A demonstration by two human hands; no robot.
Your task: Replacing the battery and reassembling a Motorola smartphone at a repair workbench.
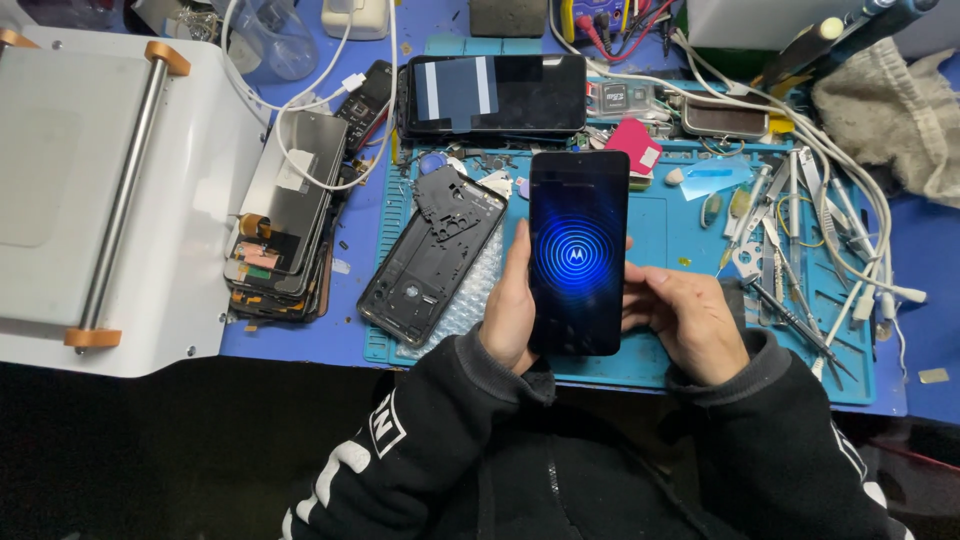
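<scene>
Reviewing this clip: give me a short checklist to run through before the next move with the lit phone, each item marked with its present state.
1. Phone powered: ok, screen shows blue rings.
2. Left hand grip: ok, it wraps the phone's left edge.
3. Right hand support: ok, fingers touch the right edge.
4. Screen free of cracks: cannot tell.
5. Space on the blue work mat beside the phone: not ok, the opened phone back frame lies left, tweezers and tools right.
6. White cables away from the hands: ok.
</scene>
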